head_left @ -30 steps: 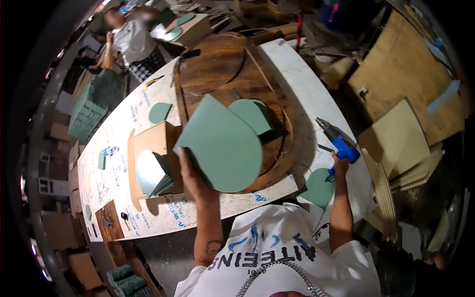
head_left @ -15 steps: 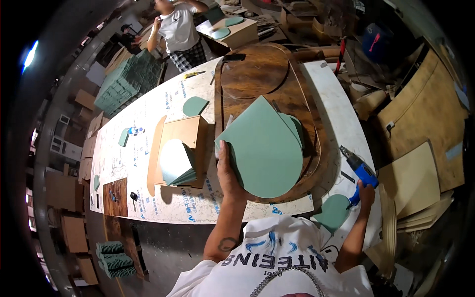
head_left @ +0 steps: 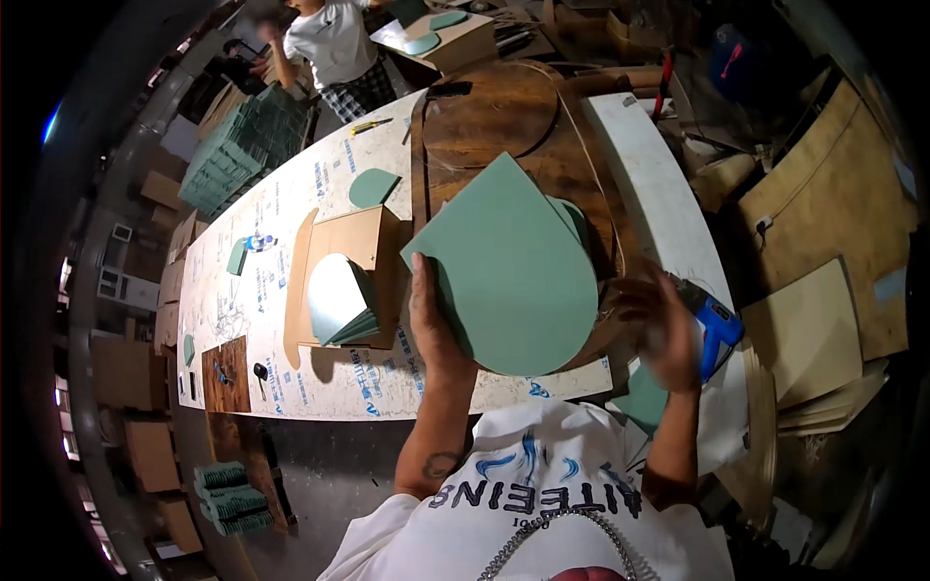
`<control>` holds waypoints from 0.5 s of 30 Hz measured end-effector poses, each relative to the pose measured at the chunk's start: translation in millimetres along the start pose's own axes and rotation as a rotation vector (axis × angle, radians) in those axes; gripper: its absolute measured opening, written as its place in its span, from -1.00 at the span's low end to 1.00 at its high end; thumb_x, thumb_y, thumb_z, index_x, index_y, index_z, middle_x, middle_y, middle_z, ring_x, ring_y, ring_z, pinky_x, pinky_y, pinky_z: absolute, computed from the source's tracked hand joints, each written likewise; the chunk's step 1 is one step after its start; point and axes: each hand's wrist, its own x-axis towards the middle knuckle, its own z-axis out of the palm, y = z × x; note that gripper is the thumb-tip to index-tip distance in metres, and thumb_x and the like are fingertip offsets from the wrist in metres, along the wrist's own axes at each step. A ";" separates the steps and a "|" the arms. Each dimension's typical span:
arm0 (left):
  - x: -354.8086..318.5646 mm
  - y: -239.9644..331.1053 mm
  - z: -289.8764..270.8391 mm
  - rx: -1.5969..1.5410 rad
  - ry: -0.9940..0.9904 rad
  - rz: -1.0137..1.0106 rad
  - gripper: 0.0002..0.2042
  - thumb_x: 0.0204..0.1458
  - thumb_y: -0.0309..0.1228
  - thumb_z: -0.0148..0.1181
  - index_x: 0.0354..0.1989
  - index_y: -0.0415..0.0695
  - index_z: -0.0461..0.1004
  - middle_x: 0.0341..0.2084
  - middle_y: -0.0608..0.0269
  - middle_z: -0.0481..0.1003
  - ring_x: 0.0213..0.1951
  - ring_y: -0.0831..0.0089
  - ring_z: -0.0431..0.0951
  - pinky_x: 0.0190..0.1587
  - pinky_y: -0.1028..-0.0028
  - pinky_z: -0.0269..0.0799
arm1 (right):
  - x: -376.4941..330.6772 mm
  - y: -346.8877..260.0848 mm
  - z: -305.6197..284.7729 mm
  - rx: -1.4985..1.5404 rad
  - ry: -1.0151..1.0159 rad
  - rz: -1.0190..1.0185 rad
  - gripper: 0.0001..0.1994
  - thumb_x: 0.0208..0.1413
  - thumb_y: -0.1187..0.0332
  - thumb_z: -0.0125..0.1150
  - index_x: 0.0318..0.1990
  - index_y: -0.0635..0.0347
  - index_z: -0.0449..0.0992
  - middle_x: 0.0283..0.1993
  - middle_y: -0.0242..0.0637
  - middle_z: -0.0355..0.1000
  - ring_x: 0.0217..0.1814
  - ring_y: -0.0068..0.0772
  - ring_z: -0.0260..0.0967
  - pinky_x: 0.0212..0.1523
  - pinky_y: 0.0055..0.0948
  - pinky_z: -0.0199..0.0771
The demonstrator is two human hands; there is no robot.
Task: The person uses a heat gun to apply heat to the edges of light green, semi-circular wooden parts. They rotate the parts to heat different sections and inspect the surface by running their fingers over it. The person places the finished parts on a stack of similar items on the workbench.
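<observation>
Withdrawn from blue pistol-shaped power tool (head_left: 718,334): right hand (head_left: 666,334), fingers loosely parted, seemingly empty. Gripped in left hand (head_left: 443,339) over brown wooden oval slab (head_left: 489,126), not yet put down: flat green teardrop panel (head_left: 509,271).

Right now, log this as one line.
left hand: holding green panel | right hand: open, blurred, beside panel | blue heat gun: on white table

Panel (head_left: 506,276): green, flat, plain-faced, in one piece. Two straight edges meet at a corner at the far end; second corner at left; near and right sides curve round. Face up toward the camera. Left edge in left hand (head_left: 438,324), thumb on face. Sits over wood board (head_left: 494,116), partly hiding it.
</observation>
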 end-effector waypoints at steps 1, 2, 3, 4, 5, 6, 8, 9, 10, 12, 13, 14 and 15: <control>-1.6 0.2 -2.2 -0.001 -0.011 0.007 -0.51 0.09 -0.02 -0.02 0.02 -0.18 0.30 -0.16 0.22 0.36 -0.13 0.51 0.40 -0.09 0.55 0.34 | 2.9 -10.0 6.0 -0.139 -0.055 -0.079 -0.11 -0.15 0.20 0.39 0.29 0.21 -0.04 0.10 -0.10 0.28 0.05 -0.27 0.32 0.01 -0.35 0.37; -3.8 0.9 -1.5 -0.043 0.001 0.002 -0.54 0.12 -0.06 -0.04 0.03 -0.16 0.30 -0.13 0.24 0.36 -0.11 0.53 0.39 -0.06 0.55 0.33 | 4.9 -18.8 14.0 -0.122 -0.067 -0.118 -0.06 -0.20 0.15 0.41 0.29 0.22 -0.05 0.12 -0.06 0.27 0.08 -0.22 0.30 0.04 -0.31 0.35; -3.7 -3.1 -7.9 -0.042 -0.005 0.053 -0.55 0.14 -0.09 -0.06 0.07 -0.15 0.27 -0.08 0.25 0.35 -0.08 0.52 0.38 -0.02 0.53 0.31 | 6.5 -25.2 20.7 -0.104 -0.079 -0.157 -0.01 -0.25 0.09 0.43 0.29 0.24 -0.05 0.13 -0.03 0.25 0.12 -0.17 0.28 0.07 -0.27 0.33; -7.5 -1.3 -3.9 -0.020 0.006 0.085 -0.54 0.14 -0.10 -0.07 0.10 -0.15 0.25 -0.04 0.26 0.33 -0.05 0.51 0.36 0.00 0.52 0.29 | 10.5 -28.2 23.8 -0.143 -0.123 -0.204 0.01 -0.27 0.07 0.44 0.29 0.26 -0.06 0.17 0.01 0.20 0.17 -0.12 0.22 0.10 -0.23 0.29; -11.1 0.6 -0.1 0.002 0.018 0.117 -0.53 0.15 -0.10 -0.08 0.13 -0.16 0.22 0.00 0.26 0.31 -0.02 0.51 0.35 0.02 0.51 0.28 | 11.8 -30.4 24.5 -0.182 -0.168 -0.250 0.02 -0.29 0.06 0.45 0.29 0.27 -0.07 0.21 0.05 0.15 0.22 -0.07 0.17 0.14 -0.19 0.25; -12.5 -1.0 -2.3 0.026 -0.013 0.145 -0.52 0.15 -0.11 -0.08 0.14 -0.16 0.21 0.02 0.25 0.29 -0.01 0.50 0.34 0.04 0.50 0.26 | 10.5 -33.1 23.7 -0.219 -0.188 -0.213 0.04 -0.30 0.06 0.45 0.30 0.27 -0.08 0.26 0.04 0.06 0.28 -0.05 0.08 0.19 -0.18 0.16; -14.6 -1.4 -7.5 0.076 -0.073 0.211 -0.50 0.15 -0.11 -0.09 0.17 -0.16 0.17 0.06 0.25 0.26 0.02 0.49 0.32 0.06 0.48 0.24 | 14.2 -38.6 22.3 -0.259 -0.242 -0.193 0.07 -0.33 0.07 0.46 0.30 0.26 -0.10 0.33 0.01 -0.06 0.35 -0.03 -0.05 0.26 -0.16 0.03; -15.6 -2.2 -7.9 0.127 -0.056 0.223 -0.50 0.15 -0.12 -0.13 0.19 -0.15 0.15 0.09 0.20 0.25 0.05 0.47 0.30 0.08 0.47 0.23 | 17.3 -39.3 21.1 -0.285 -0.265 -0.229 0.08 -0.34 0.08 0.47 0.31 0.25 -0.12 0.35 -0.02 -0.11 0.36 -0.03 -0.08 0.28 -0.16 -0.02; -17.2 -1.5 -8.0 0.177 -0.040 0.239 -0.49 0.16 -0.12 -0.17 0.21 -0.14 0.14 0.11 0.15 0.23 0.08 0.44 0.28 0.10 0.46 0.22 | 20.2 -40.9 20.7 -0.311 -0.288 -0.268 0.10 -0.36 0.09 0.48 0.31 0.25 -0.13 0.37 -0.05 -0.15 0.38 -0.03 -0.12 0.30 -0.16 -0.06; -19.6 0.2 -9.7 0.231 -0.025 0.244 -0.49 0.17 -0.13 -0.22 0.23 -0.14 0.12 0.14 0.11 0.21 0.12 0.42 0.27 0.13 0.45 0.21 | 25.7 -48.6 19.6 -0.372 -0.341 -0.309 0.11 -0.37 0.09 0.48 0.31 0.25 -0.15 0.37 -0.05 -0.17 0.38 -0.03 -0.13 0.30 -0.15 -0.05; -19.8 0.5 -11.1 0.236 -0.025 0.232 -0.50 0.17 -0.13 -0.22 0.23 -0.14 0.13 0.14 0.11 0.21 0.12 0.41 0.27 0.13 0.44 0.20 | 27.8 -51.5 18.6 -0.402 -0.366 -0.327 0.12 -0.38 0.09 0.48 0.31 0.24 -0.16 0.38 -0.05 -0.18 0.38 -0.02 -0.14 0.30 -0.14 -0.04; -19.8 1.1 -12.4 0.242 -0.026 0.219 -0.50 0.17 -0.13 -0.23 0.23 -0.14 0.13 0.15 0.12 0.20 0.12 0.41 0.27 0.14 0.44 0.20 | 29.1 -53.2 18.0 -0.412 -0.381 -0.317 0.13 -0.38 0.09 0.49 0.31 0.24 -0.17 0.38 -0.05 -0.19 0.38 -0.03 -0.14 0.31 -0.15 -0.05; -20.0 2.9 -11.9 0.243 -0.049 0.198 -0.51 0.18 -0.15 -0.24 0.22 -0.14 0.14 0.15 0.12 0.21 0.13 0.40 0.27 0.14 0.44 0.20 | 30.0 -54.6 17.5 -0.422 -0.396 -0.308 0.13 -0.39 0.09 0.49 0.31 0.24 -0.17 0.38 -0.05 -0.20 0.38 -0.03 -0.15 0.31 -0.15 -0.05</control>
